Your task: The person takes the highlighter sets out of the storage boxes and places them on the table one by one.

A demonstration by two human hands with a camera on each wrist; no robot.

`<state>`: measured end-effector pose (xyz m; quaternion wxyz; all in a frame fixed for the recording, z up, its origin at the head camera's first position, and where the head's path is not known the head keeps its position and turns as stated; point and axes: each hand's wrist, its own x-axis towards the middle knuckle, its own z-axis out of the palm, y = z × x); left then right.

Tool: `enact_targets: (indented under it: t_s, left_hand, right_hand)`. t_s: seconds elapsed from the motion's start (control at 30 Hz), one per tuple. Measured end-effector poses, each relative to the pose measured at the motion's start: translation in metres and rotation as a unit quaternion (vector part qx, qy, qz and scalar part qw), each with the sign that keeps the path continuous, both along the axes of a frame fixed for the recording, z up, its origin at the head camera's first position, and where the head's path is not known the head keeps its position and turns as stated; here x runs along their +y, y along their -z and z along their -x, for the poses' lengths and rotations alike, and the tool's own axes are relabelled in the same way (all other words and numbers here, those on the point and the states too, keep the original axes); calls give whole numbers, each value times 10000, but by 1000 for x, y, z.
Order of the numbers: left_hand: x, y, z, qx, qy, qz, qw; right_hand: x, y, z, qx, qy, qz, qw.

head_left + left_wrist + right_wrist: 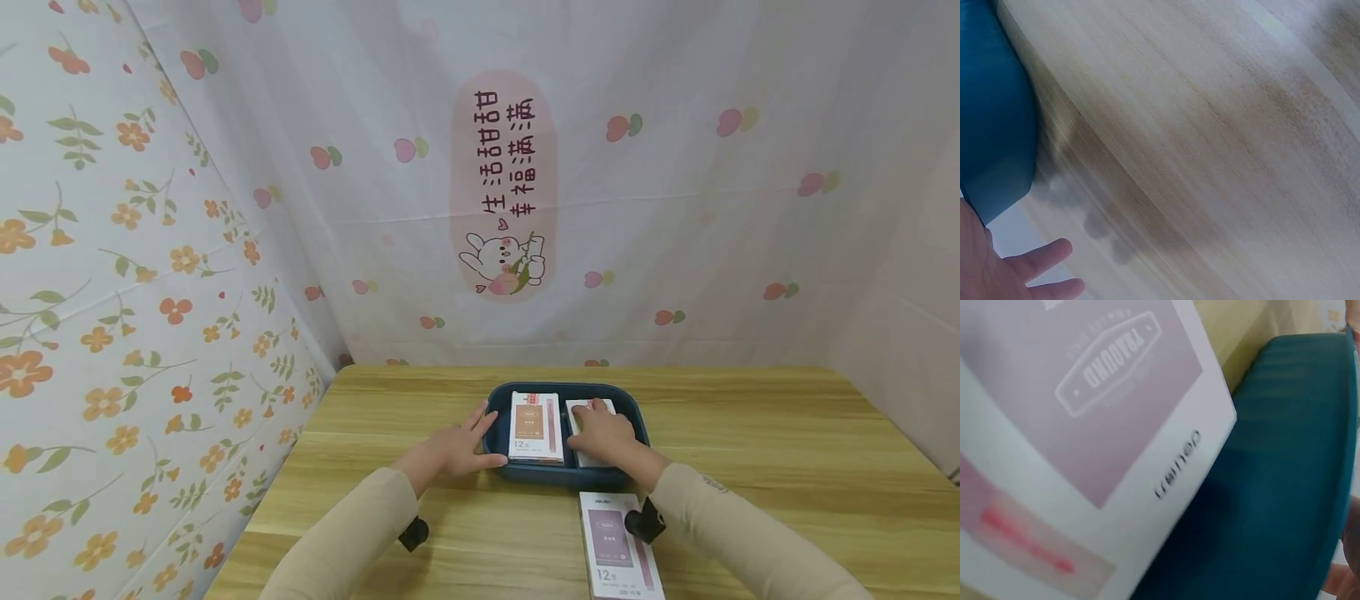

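A dark blue two-compartment tray [558,477] stands on the table. My left hand [457,446] rests at its left end with spread fingers touching the rim; two straight fingers [1041,259] show beside the wall in the left wrist view. In the left compartment lies a white box with an orange panel [529,423]. My right hand [606,433] holds a flat white box [588,457] in the right compartment, covering much of it. Below the right forearm, a white box with a purple panel [611,542] lies on the table; it fills the near part of the right wrist view.
The wood-grain table [757,442] reaches back to a hanging white curtain [637,208] with printed fruit and a rabbit. A flowered curtain [150,292] hangs along the left side. Black wrist camera mounts [415,533] sit under both forearms.
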<state>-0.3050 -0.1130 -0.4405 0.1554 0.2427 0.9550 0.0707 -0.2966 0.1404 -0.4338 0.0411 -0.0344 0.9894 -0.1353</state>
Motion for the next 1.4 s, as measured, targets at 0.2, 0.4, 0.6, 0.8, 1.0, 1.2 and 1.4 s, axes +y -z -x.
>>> enact_targets:
  t_s: [0.2,0.4,0.6,0.8,1.0,1.2,1.4]
  left_hand:
    - [0,0,0,20,-17,27,10000]
    - [0,-1,0,4,-23,25,10000]
    - [1,0,1,22,-29,49,10000]
    - [1,0,0,57,25,50,10000]
    - [1,-1,-1,65,65,53,9999]
    - [1,-1,-2,73,33,67,9999]
    - [1,-3,-4,36,44,65,10000]
  right_hand:
    - [3,-9,0,-26,-112,63,9999]
    - [6,-16,0,35,-217,60,9997]
    - [9,-24,0,106,-302,70,9995]
    - [10,-33,0,95,-346,82,9993]
    - [12,-43,-4,340,-525,-67,9980]
    - [20,-49,-7,439,-510,-145,9976]
    - [28,-56,-15,467,-580,-121,9971]
